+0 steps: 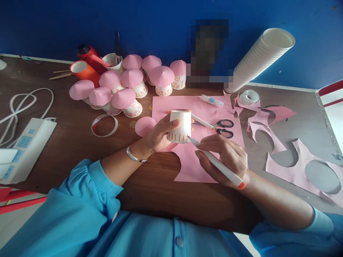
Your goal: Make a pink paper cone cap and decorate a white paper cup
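Observation:
My left hand is wrapped round an upside-down white paper cup, its thumb across the front. Short red and orange strokes run along the cup's wide lower rim. In my right hand is a white marker with a red end cap, its tip touching the rim at the right side. Under and beside the cup lies pink paper. Another white pen and black-handled scissors rest on it, just behind my right hand.
Several cups with pink cone roofs stand at the back left, near a tape ring. A tall cup stack leans at the back right. Cut pink scraps lie right; a power strip lies left.

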{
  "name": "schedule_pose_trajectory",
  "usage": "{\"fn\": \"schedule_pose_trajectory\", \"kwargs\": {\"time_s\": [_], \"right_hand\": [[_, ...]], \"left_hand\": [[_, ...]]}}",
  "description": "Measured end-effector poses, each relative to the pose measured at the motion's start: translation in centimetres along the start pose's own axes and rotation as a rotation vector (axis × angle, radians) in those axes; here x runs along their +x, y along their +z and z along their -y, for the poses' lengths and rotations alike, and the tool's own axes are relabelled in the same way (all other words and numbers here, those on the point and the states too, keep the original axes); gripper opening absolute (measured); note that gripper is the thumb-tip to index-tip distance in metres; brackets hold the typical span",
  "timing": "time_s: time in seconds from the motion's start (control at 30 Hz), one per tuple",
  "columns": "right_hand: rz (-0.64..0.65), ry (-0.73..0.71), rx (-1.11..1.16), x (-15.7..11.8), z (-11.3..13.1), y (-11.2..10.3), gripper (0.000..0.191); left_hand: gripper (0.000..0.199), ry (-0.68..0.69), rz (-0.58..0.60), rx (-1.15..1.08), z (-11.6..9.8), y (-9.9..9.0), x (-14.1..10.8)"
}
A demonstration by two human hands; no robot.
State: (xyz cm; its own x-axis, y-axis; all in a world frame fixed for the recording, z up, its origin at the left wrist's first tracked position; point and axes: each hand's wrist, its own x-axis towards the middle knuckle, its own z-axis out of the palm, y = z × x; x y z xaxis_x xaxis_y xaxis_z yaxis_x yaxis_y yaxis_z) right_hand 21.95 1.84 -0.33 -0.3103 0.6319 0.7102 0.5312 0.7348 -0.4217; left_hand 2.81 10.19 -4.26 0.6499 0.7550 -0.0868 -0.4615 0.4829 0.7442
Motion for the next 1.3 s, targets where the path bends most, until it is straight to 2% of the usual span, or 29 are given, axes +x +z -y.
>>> {"fn": "schedule_pose_trajectory", "kwargs": {"time_s": [0.37, 0.83, 1.3], "right_hand": [[0.054, 0.026, -0.015, 0.11, 0.27, -0.02, 0.023], [0.074, 0.032, -0.026, 0.09, 0.27, -0.08, 0.020], [0.067, 0.028, -0.033, 0.05, 0.23, 0.15, 0.021]], "left_hand": [[0.059, -0.001, 0.004, 0.019, 0.12, -0.06, 0.05], [0.045, 0.001, 0.021, 0.019, 0.22, 0.07, -0.05], [0.055, -0.001, 0.014, 0.037, 0.20, 0.05, -0.04]]}}
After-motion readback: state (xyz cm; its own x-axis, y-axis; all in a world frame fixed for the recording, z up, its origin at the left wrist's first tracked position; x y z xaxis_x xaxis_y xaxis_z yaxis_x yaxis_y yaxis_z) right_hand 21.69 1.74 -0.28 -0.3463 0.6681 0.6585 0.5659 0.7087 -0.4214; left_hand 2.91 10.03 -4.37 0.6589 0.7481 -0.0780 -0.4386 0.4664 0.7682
